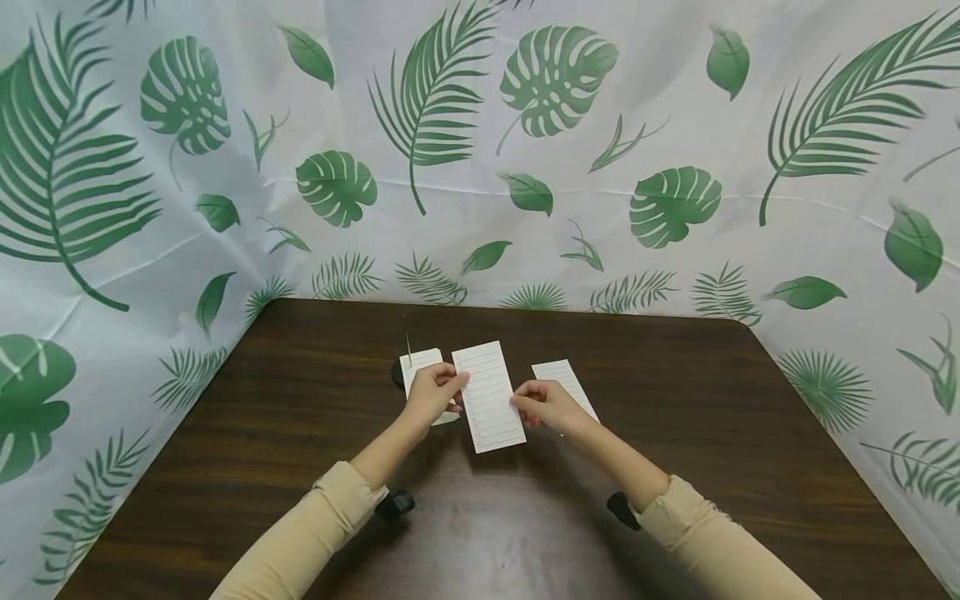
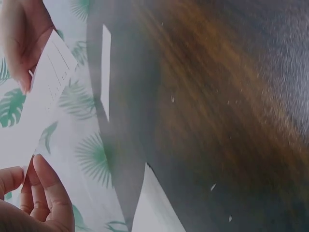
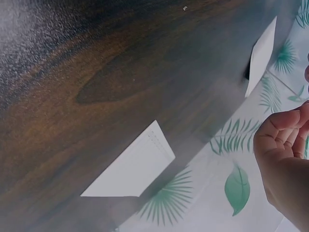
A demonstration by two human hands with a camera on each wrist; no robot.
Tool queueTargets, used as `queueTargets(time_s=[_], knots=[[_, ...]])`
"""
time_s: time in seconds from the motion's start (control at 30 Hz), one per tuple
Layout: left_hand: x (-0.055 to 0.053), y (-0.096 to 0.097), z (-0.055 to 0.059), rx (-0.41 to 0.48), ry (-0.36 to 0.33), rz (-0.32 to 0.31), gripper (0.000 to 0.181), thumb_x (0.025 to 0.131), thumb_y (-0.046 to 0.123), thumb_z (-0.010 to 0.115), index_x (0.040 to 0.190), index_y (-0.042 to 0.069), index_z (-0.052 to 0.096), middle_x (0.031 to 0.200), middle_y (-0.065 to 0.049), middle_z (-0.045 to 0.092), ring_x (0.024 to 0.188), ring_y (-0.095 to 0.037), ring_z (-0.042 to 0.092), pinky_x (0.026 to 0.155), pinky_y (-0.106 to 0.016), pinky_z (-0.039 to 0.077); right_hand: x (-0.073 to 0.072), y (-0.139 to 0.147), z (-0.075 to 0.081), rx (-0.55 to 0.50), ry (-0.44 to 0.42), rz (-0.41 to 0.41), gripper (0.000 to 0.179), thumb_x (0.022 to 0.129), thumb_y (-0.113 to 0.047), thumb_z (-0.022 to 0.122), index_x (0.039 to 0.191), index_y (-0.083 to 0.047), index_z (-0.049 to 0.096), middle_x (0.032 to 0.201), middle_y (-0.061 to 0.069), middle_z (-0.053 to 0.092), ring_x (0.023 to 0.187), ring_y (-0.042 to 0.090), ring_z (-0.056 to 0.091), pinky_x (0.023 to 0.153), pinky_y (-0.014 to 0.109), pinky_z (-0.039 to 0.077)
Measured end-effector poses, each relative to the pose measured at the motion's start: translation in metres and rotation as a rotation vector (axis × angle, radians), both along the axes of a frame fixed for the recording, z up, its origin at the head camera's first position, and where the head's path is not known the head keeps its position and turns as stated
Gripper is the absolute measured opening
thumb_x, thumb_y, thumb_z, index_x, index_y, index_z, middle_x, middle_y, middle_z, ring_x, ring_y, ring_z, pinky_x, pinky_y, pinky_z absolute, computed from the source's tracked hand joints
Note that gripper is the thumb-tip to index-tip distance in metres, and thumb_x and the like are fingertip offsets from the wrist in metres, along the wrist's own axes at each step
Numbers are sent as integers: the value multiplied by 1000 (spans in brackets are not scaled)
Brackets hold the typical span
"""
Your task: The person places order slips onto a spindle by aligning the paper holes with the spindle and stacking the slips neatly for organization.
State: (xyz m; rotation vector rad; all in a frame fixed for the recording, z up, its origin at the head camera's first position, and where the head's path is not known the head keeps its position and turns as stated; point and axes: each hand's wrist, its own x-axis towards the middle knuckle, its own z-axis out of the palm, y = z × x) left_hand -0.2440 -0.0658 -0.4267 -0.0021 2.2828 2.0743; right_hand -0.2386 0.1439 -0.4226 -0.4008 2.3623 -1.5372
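Between my two hands a white lined sheet of paper is held up above the table, tilted. The left hand pinches its left edge between thumb and fingers. At the opposite edge the right hand pinches it too. Behind the left hand lies a small stack of lined paper, from which a thin upright metal spike rises; a black round base shows at its side. Another lined paper lies flat beyond the right hand, partly covered by it, and shows whole in the right wrist view.
The dark wooden table spreads out on all sides. A white cloth with green leaf prints hangs along its back and sides. Black wrist straps show below both forearms. Small pale specks lie on the wood in the left wrist view.
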Motion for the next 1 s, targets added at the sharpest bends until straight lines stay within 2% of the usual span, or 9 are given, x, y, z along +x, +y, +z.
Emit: queueTargets(time_s=[0.27, 0.4, 0.53, 0.67, 0.77, 0.87, 1.0], knots=[[-5, -10, 7, 6, -3, 33, 14, 91, 6, 59, 91, -8, 59, 62, 5, 58, 55, -11, 55, 48, -19, 53, -4, -8, 1, 20, 89, 50, 17, 92, -7, 58, 90, 9, 60, 61, 8, 52, 52, 12, 46, 47, 23, 43], [-8, -16, 13, -15, -6, 37, 16, 92, 8, 59, 95, -8, 60, 65, 3, 61, 55, -10, 56, 49, -19, 54, -7, -15, 5, 33, 132, 26, 16, 92, -6, 58, 89, 9, 61, 58, 4, 51, 51, 10, 45, 46, 22, 41], [-12, -22, 22, -65, 27, 56, 19, 91, 12, 61, 94, -7, 61, 70, -2, 63, 57, -11, 58, 51, -22, 56, -11, -23, 11, 37, 166, 7, 15, 91, -5, 58, 88, 9, 62, 58, 5, 51, 49, 9, 44, 44, 19, 38], [-17, -27, 31, -134, 69, 94, 19, 89, 13, 64, 87, -6, 63, 69, -4, 64, 54, -8, 57, 53, -26, 58, -14, -32, 18, 26, 167, 12, 14, 91, -5, 59, 87, 8, 63, 58, 6, 52, 49, 9, 44, 45, 20, 39], [-21, -33, 37, -157, 84, 117, 20, 88, 14, 65, 89, -6, 65, 70, -7, 65, 53, -7, 57, 57, -30, 59, -17, -39, 23, 19, 159, 9, 14, 91, -5, 58, 87, 8, 62, 57, 4, 51, 50, 10, 45, 46, 22, 40], [-25, -40, 44, -160, 72, 117, 22, 89, 15, 64, 95, -7, 67, 72, -7, 64, 56, -9, 58, 59, -29, 59, -21, -47, 27, 16, 138, -20, 14, 92, -5, 58, 88, 7, 63, 57, 3, 50, 50, 11, 45, 46, 22, 39], [-29, -51, 53, -160, 62, 99, 26, 90, 15, 63, 101, -9, 66, 69, -1, 61, 59, -9, 59, 58, -23, 58, -28, -58, 33, -3, 101, -62, 14, 92, -5, 58, 89, 8, 62, 58, 6, 51, 50, 12, 45, 46, 20, 38]])
